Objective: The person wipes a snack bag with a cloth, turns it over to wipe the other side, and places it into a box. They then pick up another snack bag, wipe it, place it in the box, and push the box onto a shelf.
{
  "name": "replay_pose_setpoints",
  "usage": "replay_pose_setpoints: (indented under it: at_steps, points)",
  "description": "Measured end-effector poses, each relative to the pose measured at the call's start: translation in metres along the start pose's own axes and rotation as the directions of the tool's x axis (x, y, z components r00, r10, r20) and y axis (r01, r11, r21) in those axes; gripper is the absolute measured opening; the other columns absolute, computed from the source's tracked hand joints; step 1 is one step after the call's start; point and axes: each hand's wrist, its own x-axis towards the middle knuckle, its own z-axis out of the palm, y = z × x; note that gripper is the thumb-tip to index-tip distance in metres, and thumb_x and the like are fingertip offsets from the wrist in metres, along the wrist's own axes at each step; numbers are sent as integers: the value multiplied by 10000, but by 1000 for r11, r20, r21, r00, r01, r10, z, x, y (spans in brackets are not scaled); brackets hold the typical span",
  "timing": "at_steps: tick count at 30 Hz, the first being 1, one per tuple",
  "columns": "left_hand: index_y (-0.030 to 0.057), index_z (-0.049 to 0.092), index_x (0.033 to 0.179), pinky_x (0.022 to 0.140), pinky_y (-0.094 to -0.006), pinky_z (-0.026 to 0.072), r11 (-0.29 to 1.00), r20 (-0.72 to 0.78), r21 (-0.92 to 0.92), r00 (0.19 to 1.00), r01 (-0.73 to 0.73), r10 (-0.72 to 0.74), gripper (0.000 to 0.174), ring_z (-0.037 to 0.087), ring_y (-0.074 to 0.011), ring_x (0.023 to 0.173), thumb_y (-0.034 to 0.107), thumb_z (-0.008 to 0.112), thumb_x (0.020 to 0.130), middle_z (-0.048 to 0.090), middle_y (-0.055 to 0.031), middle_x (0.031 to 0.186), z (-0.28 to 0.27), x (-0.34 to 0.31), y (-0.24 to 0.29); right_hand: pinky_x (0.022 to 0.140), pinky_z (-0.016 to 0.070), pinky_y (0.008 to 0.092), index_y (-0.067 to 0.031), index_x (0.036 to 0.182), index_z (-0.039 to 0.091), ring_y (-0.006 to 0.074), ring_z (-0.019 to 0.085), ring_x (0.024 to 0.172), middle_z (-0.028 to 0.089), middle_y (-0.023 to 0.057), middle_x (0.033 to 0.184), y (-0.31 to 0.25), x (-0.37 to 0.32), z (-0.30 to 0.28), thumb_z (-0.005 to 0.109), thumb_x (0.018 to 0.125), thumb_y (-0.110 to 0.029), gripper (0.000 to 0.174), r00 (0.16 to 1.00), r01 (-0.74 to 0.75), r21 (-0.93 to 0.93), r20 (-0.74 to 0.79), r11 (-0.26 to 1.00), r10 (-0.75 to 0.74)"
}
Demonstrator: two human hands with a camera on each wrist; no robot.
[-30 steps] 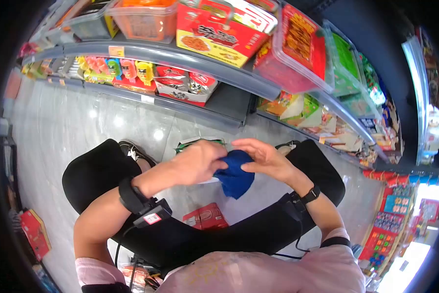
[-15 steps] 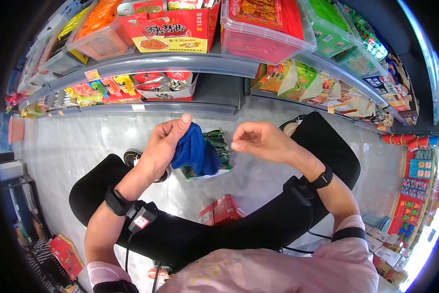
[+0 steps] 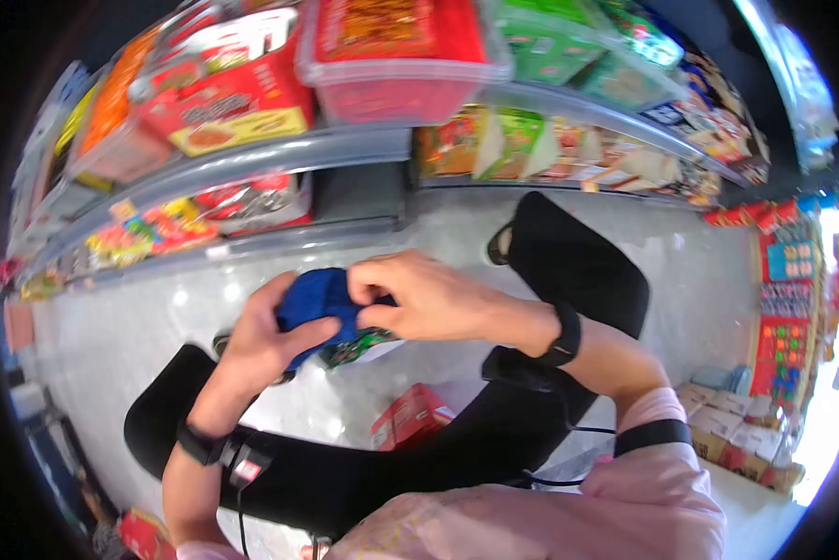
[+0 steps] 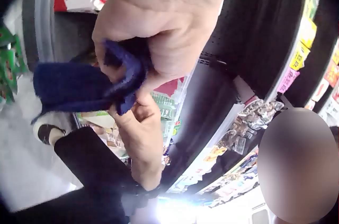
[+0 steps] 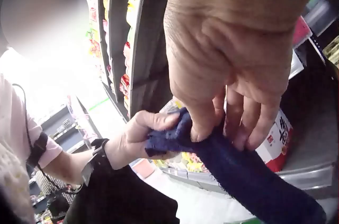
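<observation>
A blue cloth [image 3: 318, 297] is held between both hands over the floor in the head view. My left hand [image 3: 260, 338] grips its left side, thumb across the front. Fingers of my right hand [image 3: 429, 301] pinch its right edge. In the left wrist view, the cloth [image 4: 74, 87] hangs in a folded strip from my left hand [image 4: 159, 28], with my right hand [image 4: 143, 139] just below. The right wrist view has my right hand [image 5: 228, 70] pinching the cloth [image 5: 249, 181], and my left hand [image 5: 137, 139] holding its other end.
A green patterned packet [image 3: 359, 347] lies on the floor [image 3: 457, 392] beyond the hands, partly hidden. A red package [image 3: 412, 416] lies between the legs. Shelves with a red snack box [image 3: 232, 103] and clear tubs [image 3: 396, 89] stand ahead. Cartons [image 3: 737, 431] are at the right.
My right hand has moved left from beside the cloth and taken hold of its edge. The cloth and left hand have shifted left and down in view, and the head view has turned.
</observation>
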Motion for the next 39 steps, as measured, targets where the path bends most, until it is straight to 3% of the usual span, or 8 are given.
replay_pose_setpoints:
  at_steps: [11, 15, 22, 25, 27, 28, 31, 39]
  points:
    - [2, 428, 1083, 713, -235, 414, 956, 143, 228, 978, -183, 153, 608, 510, -102, 784, 3, 734, 557, 547, -74, 860, -4, -6, 14, 525, 369, 282, -4, 840, 425, 140, 447, 554, 489, 80, 610, 15, 4, -9, 532, 776, -115, 167, 993, 9, 257, -119, 966, 23]
    - [-20, 538, 841, 627, -206, 402, 980, 65, 174, 995, -92, 82, 204, 483, -67, 665, 95, 643, 709, 549, -15, 714, -16, -2, 1, 564, 383, 313, 0, 893, 434, 199, 501, 619, 533, 111, 679, 7, -5, -16, 558, 745, -128, 232, 998, -28, 190, -50, 981, 38]
    - [22, 521, 662, 495, -162, 313, 967, -117, 49, 960, -249, 253, 309, 391, -18, 528, 296, 551, 800, 478, 46, 574, -25, -9, 12, 676, 416, 293, 7, 1019, 398, 210, 534, 748, 541, 137, 909, 7, 0, -30, 526, 765, -82, 299, 980, -2, 260, 192, 966, -49]
    - [28, 541, 714, 532, -170, 352, 950, -265, -43, 920, -310, 288, 262, 435, -25, 564, 268, 524, 819, 516, 30, 625, -24, -6, 15, 686, 440, 259, 6, 1072, 395, 159, 543, 807, 535, 129, 968, 3, 2, -39, 462, 819, -62, 271, 936, -26, 507, 315, 861, -158]
    - [31, 561, 792, 577, -179, 382, 890, -397, -290, 891, -352, 223, 219, 480, -39, 617, 229, 484, 844, 552, 16, 695, -21, -3, 16, 705, 463, 255, 3, 1123, 385, 141, 544, 865, 530, 132, 993, 0, 3, -42, 457, 810, -18, 322, 866, -434, 893, 449, 117, -218]
    - [39, 569, 845, 598, -183, 393, 861, -325, -351, 911, -367, 256, 205, 501, -44, 650, 209, 456, 858, 568, 12, 740, -27, -2, 12, 741, 475, 287, 5, 1167, 360, 157, 542, 904, 524, 123, 1018, 12, 7, -29, 455, 811, -8, 368, 904, -380, 919, 346, -103, -251]
    - [40, 574, 857, 602, -172, 387, 887, -413, -315, 890, -337, 191, 208, 499, -38, 650, 215, 462, 855, 571, 12, 748, -27, 7, 10, 771, 468, 307, 9, 1172, 355, 182, 546, 913, 513, 118, 1053, 22, 2, 16, 472, 823, -65, 375, 946, -313, 944, 300, 106, 121]
    - [23, 575, 866, 626, -178, 378, 974, -291, -175, 953, -142, 86, 201, 477, -36, 672, 210, 511, 832, 562, 25, 737, -24, 13, -12, 707, 498, 301, -28, 1095, 445, 162, 569, 848, 542, 87, 1010, 17, -5, 11, 538, 794, -107, 325, 898, -404, 909, 415, -101, 148]
